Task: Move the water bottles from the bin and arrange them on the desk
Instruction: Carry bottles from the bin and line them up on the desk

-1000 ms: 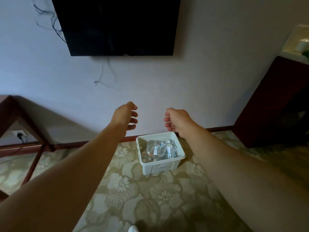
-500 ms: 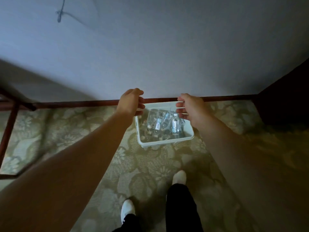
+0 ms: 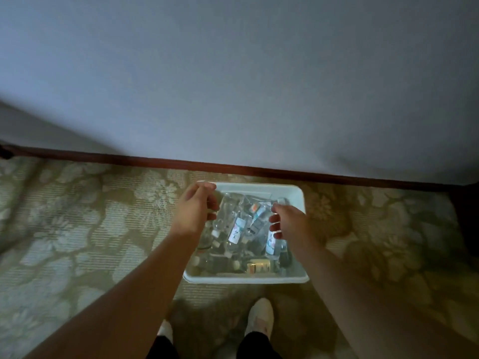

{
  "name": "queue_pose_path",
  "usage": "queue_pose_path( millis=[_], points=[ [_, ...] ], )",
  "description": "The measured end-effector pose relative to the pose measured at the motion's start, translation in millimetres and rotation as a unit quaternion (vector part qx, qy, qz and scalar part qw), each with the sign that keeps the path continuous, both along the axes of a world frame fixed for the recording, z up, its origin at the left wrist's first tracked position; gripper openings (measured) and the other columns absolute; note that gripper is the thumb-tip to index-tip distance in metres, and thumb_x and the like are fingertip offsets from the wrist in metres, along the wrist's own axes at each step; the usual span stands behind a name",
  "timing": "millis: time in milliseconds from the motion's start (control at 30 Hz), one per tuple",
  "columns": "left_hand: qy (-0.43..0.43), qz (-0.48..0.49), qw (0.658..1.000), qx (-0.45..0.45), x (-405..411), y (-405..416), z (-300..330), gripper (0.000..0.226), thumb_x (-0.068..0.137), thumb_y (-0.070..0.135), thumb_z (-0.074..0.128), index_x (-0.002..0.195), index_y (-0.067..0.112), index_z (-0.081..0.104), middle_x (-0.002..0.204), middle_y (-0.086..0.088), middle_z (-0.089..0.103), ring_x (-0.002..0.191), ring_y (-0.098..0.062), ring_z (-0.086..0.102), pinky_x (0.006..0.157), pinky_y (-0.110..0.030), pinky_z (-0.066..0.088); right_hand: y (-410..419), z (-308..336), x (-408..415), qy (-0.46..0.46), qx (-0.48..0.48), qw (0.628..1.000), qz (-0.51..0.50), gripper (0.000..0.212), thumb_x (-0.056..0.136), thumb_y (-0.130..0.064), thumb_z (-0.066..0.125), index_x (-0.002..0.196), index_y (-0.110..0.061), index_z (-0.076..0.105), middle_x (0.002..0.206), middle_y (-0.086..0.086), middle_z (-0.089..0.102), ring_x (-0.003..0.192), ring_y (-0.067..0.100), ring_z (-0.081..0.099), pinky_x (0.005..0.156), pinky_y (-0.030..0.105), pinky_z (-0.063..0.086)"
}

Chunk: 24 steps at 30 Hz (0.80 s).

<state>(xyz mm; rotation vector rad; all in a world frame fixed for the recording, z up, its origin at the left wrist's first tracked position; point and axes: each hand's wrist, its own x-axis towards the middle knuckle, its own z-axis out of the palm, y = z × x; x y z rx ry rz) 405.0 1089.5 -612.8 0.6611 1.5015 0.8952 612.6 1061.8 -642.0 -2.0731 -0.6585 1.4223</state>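
A white plastic bin [image 3: 259, 278] sits on the floral carpet close to the wall. Several clear water bottles [image 3: 237, 230] with pale blue labels lie piled inside it. My left hand [image 3: 194, 211] hovers over the bin's left side, fingers loosely curled and holding nothing. Over the right side of the bin is my right hand [image 3: 289, 224], its fingers bent down toward the bottles; no bottle is plainly held. The desk is out of view.
A dark red skirting board [image 3: 259, 168] runs along the grey wall just behind the bin. My two white shoes [image 3: 260, 317] stand right in front of it. A dark piece of furniture [image 3: 466, 218] edges the far right.
The view has tilted down and come closer to the bin. Both hands have dropped from above the bin's far rim to just over the bottles.
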Motion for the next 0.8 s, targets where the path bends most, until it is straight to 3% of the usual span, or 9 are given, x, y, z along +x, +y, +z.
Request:
queue_pose_path(
  millis=[267, 400, 500, 533, 567, 633, 800],
  points=[
    [0.066, -0.075, 0.993, -0.07, 19.6, 16.7, -155.3, 0.017, 0.1, 0.014, 0.047, 0.102, 0.008, 0.064, 0.074, -0.006, 0.058, 0.069, -0.018, 0.053, 0.064, -0.032, 0.044, 13.4, -158.4, -7.9, 0.024, -0.072, 0.997, 0.024, 0.014, 0.097, -0.019, 0.052, 0.088, -0.013, 0.061, 0.077, 0.006, 0.063, 0.061, 0.016, 0.054, 0.052, 0.028, 0.044],
    [0.116, -0.112, 0.984, -0.077, 24.5, 22.4, -222.4, 0.017, 0.099, 0.017, 0.05, 0.11, 0.015, 0.062, 0.084, -0.004, 0.064, 0.072, -0.016, 0.057, 0.061, -0.028, 0.047, 21.6, -223.7, -20.0, -0.002, -0.099, 0.994, 0.047, 0.025, 0.098, -0.023, 0.05, 0.074, -0.022, 0.056, 0.078, 0.002, 0.061, 0.075, 0.022, 0.058, 0.078, 0.042, 0.056],
    [0.191, -0.138, 0.968, -0.089, 25.5, 27.4, -269.0, 0.022, 0.095, 0.022, 0.054, 0.117, 0.021, 0.059, 0.1, 0.001, 0.066, 0.077, -0.012, 0.062, 0.059, -0.023, 0.048, 21.1, -265.3, -32.0, -0.041, -0.079, 0.996, 0.03, 0.017, 0.095, -0.029, 0.053, 0.093, -0.015, 0.062, 0.097, 0.011, 0.067, 0.08, 0.021, 0.057, 0.069, 0.029, 0.05],
    [0.233, -0.153, 0.955, -0.097, 25.2, 27.7, -282.9, 0.032, 0.092, 0.023, 0.057, 0.124, 0.022, 0.057, 0.111, 0.0, 0.064, 0.087, -0.014, 0.063, 0.062, -0.024, 0.051, 18.9, -276.2, -36.9, -0.057, -0.079, 0.995, 0.021, 0.021, 0.095, -0.031, 0.056, 0.105, -0.012, 0.06, 0.103, 0.009, 0.067, 0.083, 0.02, 0.058, 0.067, 0.026, 0.048],
    [0.278, -0.172, 0.939, -0.109, 24.5, 26.3, -295.6, 0.044, 0.09, 0.024, 0.06, 0.133, 0.022, 0.052, 0.124, -0.003, 0.058, 0.101, -0.019, 0.061, 0.073, -0.03, 0.056, 16.2, -286.9, -42.7, -0.067, -0.079, 0.995, 0.01, 0.029, 0.094, -0.033, 0.06, 0.114, -0.012, 0.056, 0.106, 0.005, 0.066, 0.088, 0.02, 0.061, 0.069, 0.027, 0.051],
    [0.35, -0.221, 0.898, -0.15, 22.4, 20.5, -315.5, 0.065, 0.088, 0.03, 0.066, 0.145, 0.016, 0.038, 0.141, -0.012, 0.045, 0.127, -0.031, 0.047, 0.102, -0.045, 0.047, 10.7, -305.3, -53.2, -0.091, -0.079, 0.993, -0.001, 0.047, 0.088, -0.038, 0.069, 0.123, -0.01, 0.054, 0.113, 0.006, 0.066, 0.098, 0.025, 0.066, 0.084, 0.039, 0.056],
    [0.431, -0.326, 0.829, -0.147, 19.5, 10.7, -344.6, 0.092, 0.081, 0.043, 0.078, 0.15, 0.01, 0.027, 0.149, -0.015, 0.04, 0.135, -0.034, 0.042, 0.109, -0.046, 0.039, 9.6, -325.4, -66.8, -0.098, -0.108, 0.989, -0.017, 0.069, 0.083, -0.037, 0.08, 0.131, -0.003, 0.042, 0.124, 0.013, 0.061, 0.103, 0.029, 0.063, 0.076, 0.029, 0.043]
  ],
)
